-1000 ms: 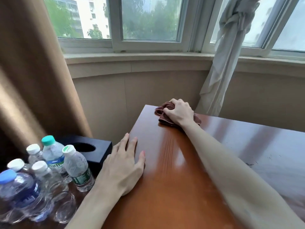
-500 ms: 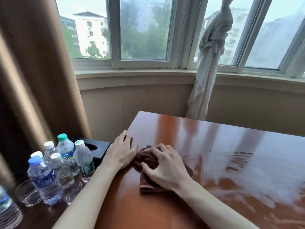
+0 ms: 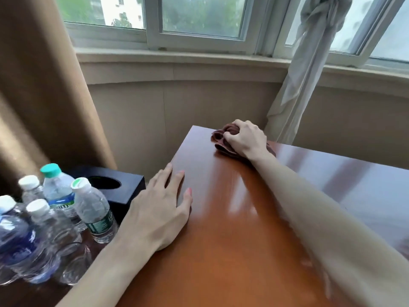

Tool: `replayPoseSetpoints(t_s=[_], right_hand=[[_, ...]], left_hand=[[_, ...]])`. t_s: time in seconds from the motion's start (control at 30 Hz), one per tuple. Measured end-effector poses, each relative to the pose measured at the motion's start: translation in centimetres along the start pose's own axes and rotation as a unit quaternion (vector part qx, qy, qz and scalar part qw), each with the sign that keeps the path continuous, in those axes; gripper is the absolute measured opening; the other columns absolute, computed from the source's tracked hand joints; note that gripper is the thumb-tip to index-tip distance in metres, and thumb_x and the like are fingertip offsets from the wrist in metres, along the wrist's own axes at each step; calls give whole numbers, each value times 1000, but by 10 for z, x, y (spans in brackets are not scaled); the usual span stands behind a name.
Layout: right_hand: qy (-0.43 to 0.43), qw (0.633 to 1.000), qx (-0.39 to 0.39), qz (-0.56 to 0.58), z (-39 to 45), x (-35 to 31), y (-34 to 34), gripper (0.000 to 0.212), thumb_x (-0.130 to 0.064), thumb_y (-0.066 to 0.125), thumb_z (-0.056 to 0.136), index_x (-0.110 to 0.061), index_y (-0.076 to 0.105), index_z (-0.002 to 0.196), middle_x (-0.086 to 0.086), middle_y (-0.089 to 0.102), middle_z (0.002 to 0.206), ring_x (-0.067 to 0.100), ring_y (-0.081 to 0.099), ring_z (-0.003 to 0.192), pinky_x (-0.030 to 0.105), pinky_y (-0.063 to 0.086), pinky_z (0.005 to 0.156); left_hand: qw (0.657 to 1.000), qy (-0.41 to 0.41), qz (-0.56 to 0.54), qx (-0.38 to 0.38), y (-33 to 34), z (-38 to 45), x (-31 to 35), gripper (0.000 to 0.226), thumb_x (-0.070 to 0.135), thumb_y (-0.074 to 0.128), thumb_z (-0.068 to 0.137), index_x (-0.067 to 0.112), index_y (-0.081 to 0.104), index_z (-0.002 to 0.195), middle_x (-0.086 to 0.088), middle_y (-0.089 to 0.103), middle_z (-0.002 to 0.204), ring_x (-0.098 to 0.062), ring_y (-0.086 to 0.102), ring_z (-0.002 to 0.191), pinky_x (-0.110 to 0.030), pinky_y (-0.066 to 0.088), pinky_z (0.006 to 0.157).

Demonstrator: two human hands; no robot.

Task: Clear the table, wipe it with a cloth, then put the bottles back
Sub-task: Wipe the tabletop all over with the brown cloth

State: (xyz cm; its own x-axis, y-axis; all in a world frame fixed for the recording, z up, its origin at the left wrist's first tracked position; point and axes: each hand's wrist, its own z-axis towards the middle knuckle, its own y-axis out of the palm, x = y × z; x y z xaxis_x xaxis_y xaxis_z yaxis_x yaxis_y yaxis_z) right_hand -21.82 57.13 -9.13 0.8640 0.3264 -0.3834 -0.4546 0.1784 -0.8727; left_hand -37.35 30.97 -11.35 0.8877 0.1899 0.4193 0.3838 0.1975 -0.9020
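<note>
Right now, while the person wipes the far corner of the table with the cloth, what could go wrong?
1. The cloth lies bunched at the far corner of the table; one more push by the right hand could carry it over the edge.
2. The left hand rests flat on the table's left edge, close beside the bottles on the lower surface; if it slips, the forearm might knock the nearest bottle.

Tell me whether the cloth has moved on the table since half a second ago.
Yes. The cloth, gripped by the right hand, has gone from beside the left hand out to the table's far corner, near the tied white curtain.
</note>
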Motion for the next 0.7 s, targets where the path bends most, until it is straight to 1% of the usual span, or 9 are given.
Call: replayPoseSetpoints(t_s=[0.07, 0.17, 0.27, 0.33, 0.4, 0.47, 0.57, 0.63, 0.7], right_hand=[[5, 1000, 4, -1, 17, 0, 8, 32, -50, 59, 83, -33, 70, 108, 8, 66, 111, 36, 62, 109, 39, 46, 86], [-18, 1000, -7, -3, 6, 0, 7, 31, -48, 59, 85, -33, 70, 109, 9, 63, 108, 36, 60, 107, 39, 46, 86], [-38, 999, -22, 6, -43, -8, -6, 33, -49, 57, 85, -31, 69, 109, 6, 59, 104, 34, 58, 106, 40, 49, 86], [-61, 997, -36, 12, -91, -17, -19, 39, -52, 52, 80, -31, 68, 109, 4, 60, 104, 34, 58, 104, 43, 50, 88], [-87, 995, -43, 18, -144, -28, -34, 42, -54, 51, 81, -34, 68, 114, 1, 62, 108, 31, 57, 103, 40, 50, 90], [-124, 991, -39, 9, -197, -36, -50, 41, -57, 54, 85, -39, 68, 119, -3, 64, 111, 25, 56, 102, 37, 49, 91], [-179, 983, -44, 7, -260, -41, -69, 42, -61, 54, 85, -43, 68, 121, -7, 64, 110, 22, 56, 99, 35, 48, 91], [-186, 981, -51, 27, -274, -39, -76, 43, -60, 54, 84, -45, 67, 122, -9, 64, 108, 20, 56, 98, 32, 47, 92], [-175, 982, -55, 38, -264, -37, -78, 44, -59, 54, 82, -45, 68, 121, -10, 65, 108, 19, 56, 99, 32, 47, 94]], left_hand=[[1000, -3, -7, 1, 0, 1, 1, 57, 53, 28, 103, 41, 19, 157, 15, 3, 168, -6, 5, 154, -34, 19, 122], [1000, -10, -22, -7, -1, 1, 1, 57, 52, 29, 103, 40, 21, 158, 15, 4, 168, -6, 5, 154, -36, 19, 123], [1000, -5, -24, -5, 0, 3, 0, 56, 51, 30, 104, 37, 25, 157, 12, 7, 169, -10, 7, 155, -38, 19, 123], [1000, -1, -31, 3, 2, 3, -1, 56, 49, 30, 104, 33, 26, 158, 6, 9, 170, -14, 7, 156, -40, 17, 124], [999, -1, -44, 23, 2, 2, -2, 58, 47, 33, 104, 28, 26, 158, -1, 8, 170, -18, 6, 156, -42, 16, 125], [998, -7, -49, 35, 0, -1, -1, 58, 44, 36, 104, 25, 28, 158, -6, 9, 170, -22, 5, 156, -45, 16, 125], [999, -18, -41, 20, -3, -6, 1, 59, 42, 37, 104, 22, 27, 158, -10, 12, 169, -24, 5, 156, -45, 14, 125], [999, -18, -33, 11, -3, -7, 2, 60, 43, 36, 104, 22, 26, 159, -10, 13, 168, -24, 7, 156, -44, 14, 125], [999, -15, -31, 3, -4, -8, 2, 60, 42, 35, 104, 22, 24, 159, -11, 15, 168, -24, 8, 155, -43, 13, 125]])
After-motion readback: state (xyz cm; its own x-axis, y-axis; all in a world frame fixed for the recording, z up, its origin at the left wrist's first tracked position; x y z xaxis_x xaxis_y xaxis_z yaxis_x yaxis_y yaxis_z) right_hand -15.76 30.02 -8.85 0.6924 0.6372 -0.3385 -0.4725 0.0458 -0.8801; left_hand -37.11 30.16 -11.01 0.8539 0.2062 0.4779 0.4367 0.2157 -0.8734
